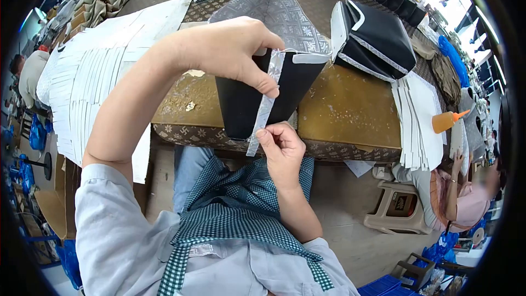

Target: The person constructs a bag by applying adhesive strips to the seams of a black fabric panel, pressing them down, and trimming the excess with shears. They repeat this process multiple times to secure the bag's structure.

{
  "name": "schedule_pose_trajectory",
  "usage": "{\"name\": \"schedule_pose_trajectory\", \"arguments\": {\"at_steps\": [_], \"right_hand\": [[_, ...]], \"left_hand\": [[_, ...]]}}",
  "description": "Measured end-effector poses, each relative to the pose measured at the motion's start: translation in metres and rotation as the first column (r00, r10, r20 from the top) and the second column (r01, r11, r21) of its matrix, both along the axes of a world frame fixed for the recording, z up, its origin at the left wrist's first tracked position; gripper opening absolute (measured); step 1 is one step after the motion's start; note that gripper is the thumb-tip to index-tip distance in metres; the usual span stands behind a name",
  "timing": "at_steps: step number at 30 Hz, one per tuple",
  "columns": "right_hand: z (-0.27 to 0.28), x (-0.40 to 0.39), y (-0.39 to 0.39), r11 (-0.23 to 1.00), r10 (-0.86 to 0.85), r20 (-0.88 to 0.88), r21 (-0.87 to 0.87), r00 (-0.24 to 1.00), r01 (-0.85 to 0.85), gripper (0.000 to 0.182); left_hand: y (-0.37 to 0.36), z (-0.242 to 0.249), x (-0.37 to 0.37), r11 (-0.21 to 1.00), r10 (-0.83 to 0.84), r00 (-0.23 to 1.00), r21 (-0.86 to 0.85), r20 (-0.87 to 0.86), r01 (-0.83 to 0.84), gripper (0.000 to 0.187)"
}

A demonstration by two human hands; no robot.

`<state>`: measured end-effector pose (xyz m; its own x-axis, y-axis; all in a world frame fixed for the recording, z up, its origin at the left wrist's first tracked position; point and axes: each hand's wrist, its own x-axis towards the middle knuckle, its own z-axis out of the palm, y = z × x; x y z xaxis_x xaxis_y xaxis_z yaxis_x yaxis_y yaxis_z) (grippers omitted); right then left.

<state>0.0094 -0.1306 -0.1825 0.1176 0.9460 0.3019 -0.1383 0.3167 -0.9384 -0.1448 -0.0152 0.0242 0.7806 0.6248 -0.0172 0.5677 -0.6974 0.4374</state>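
Note:
A black bag piece with a grey patterned lining stands upright on the worktable in front of me. A narrow silvery patterned strip runs down its near face from the top edge. My left hand reaches over from the left, its fingers at the bag's top edge and its thumb pressed on the strip. Between thumb and curled fingers, my right hand pinches the strip near its lower end, by the table's front edge.
A finished-looking black bag lies right of my work. White sheets and an orange glue bottle are farther right. White strips spread to the left. A person in pink sits at right by a stool.

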Motion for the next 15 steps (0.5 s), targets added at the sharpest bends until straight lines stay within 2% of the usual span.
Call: {"name": "schedule_pose_trajectory", "arguments": {"at_steps": [1,4,5,9,15], "right_hand": [[0.0,0.0,0.001,1.0,-0.008,0.009,-0.003,1.0,0.008,0.012],[-0.005,-0.001,0.005,0.999,-0.038,0.018,-0.006,0.999,0.038,0.014],[-0.005,0.0,0.005,0.999,-0.04,0.019,-0.03,0.999,0.041,0.015],[0.002,0.005,0.002,0.989,-0.053,0.007,-0.138,0.999,0.054,0.016],[0.003,0.003,0.005,0.988,-0.06,0.027,-0.138,0.998,0.064,0.016]], "left_hand": [[0.0,-0.003,0.0,0.999,-0.011,0.998,-0.031,0.054,0.012,0.043],[0.001,-0.004,0.002,0.999,-0.037,0.999,0.037,0.024,0.037,0.036],[0.001,-0.012,0.003,1.0,-0.022,0.991,0.021,0.13,0.02,0.031],[0.004,-0.016,0.002,0.981,-0.075,0.989,0.185,0.125,0.051,0.027],[0.007,-0.02,0.002,0.97,-0.097,0.986,0.235,0.139,0.063,0.027]]}}
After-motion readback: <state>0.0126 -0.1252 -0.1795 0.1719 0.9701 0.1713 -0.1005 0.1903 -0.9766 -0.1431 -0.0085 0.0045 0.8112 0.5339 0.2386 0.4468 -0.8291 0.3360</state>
